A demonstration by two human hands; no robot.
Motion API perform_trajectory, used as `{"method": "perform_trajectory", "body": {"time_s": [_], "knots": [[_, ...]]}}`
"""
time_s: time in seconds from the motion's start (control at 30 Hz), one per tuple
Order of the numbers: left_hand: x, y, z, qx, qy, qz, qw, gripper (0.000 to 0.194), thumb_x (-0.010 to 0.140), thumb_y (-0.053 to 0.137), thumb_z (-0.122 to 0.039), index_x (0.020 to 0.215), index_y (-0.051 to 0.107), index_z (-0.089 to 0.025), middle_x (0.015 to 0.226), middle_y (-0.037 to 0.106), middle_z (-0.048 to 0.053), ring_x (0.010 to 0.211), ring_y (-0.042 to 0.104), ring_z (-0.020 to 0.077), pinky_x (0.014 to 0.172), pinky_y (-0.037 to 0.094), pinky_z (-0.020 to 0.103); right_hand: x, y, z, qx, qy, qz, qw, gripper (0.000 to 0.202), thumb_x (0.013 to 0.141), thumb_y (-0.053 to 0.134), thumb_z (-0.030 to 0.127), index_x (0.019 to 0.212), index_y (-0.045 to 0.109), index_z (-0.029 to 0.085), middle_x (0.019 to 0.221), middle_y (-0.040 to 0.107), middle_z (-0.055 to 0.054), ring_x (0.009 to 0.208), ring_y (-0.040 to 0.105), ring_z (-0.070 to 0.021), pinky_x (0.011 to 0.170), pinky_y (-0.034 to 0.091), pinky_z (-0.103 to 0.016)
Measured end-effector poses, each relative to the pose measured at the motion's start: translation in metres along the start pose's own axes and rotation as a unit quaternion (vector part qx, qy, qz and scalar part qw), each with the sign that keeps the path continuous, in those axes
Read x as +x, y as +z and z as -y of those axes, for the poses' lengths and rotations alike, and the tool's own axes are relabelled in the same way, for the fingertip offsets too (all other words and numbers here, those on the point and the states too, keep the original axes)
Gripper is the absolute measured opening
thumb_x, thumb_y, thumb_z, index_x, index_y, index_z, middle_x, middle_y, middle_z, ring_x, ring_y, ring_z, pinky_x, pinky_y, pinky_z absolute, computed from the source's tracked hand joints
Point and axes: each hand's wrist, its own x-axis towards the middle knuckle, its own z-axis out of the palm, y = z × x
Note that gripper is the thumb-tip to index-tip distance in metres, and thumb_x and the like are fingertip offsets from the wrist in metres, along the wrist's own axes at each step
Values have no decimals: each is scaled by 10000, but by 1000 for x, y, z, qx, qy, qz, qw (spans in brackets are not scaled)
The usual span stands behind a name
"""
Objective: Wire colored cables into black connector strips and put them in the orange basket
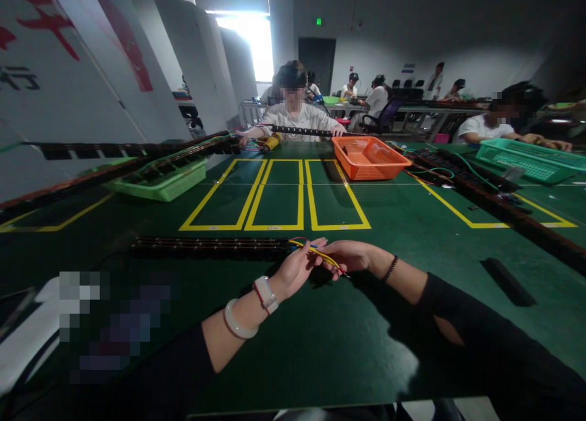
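Observation:
My left hand (298,267) is closed on a bunch of wires (330,260), mostly yellow with some red and blue. From the other side my right hand (348,255) curls around the same bunch, its fingers close to the left fingertips. Bare or red-sleeved ends poke out below the right fingers. The wires come off the right end of a long black strip (208,248) with thin lines and small pale spots along it, lying flat on the green table (339,348). My hands hide part of the wires.
Yellow-taped rectangles (273,195) mark the table beyond the strip. An orange basket (373,158), a green basket (171,180) and a teal basket (531,158) stand farther back. More strips lie left and right. A dark curved piece (508,282) lies at right. A person (293,113) works opposite.

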Motion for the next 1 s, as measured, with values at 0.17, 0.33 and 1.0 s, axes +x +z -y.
{"method": "perform_trajectory", "body": {"time_s": [0.17, 0.33, 1.0], "knots": [[0, -4, 0, -21, 3, 10, 1000, 324, 944, 452, -291, 1108, 667, -112, 1269, 552, 134, 977, 534, 153, 995, 351, 309, 2, -2, -7, 52, -13, -58, 997, 277, 887, 589, 384, 880, 564, 108, 628, 531, 22, 508, 508, -62, 470, 428, -175], [-1, -3, 1, -14, 12, 34, 999, 352, 956, 424, -320, 1129, 669, -137, 1347, 511, 121, 1137, 497, 191, 1033, 316, 335, -1, -1, -3, 29, -10, -79, 996, 260, 848, 646, 361, 901, 590, 113, 647, 533, 29, 526, 511, -44, 445, 391, -139], [-4, 1, -3, -5, 11, 20, 1000, 369, 944, 446, -317, 1147, 640, -78, 1256, 573, 168, 1069, 556, 187, 834, 406, 263, -7, 20, -3, 27, -52, -105, 993, 171, 842, 634, 214, 971, 612, 104, 848, 620, -30, 695, 585, -74, 626, 499, -186]]}}
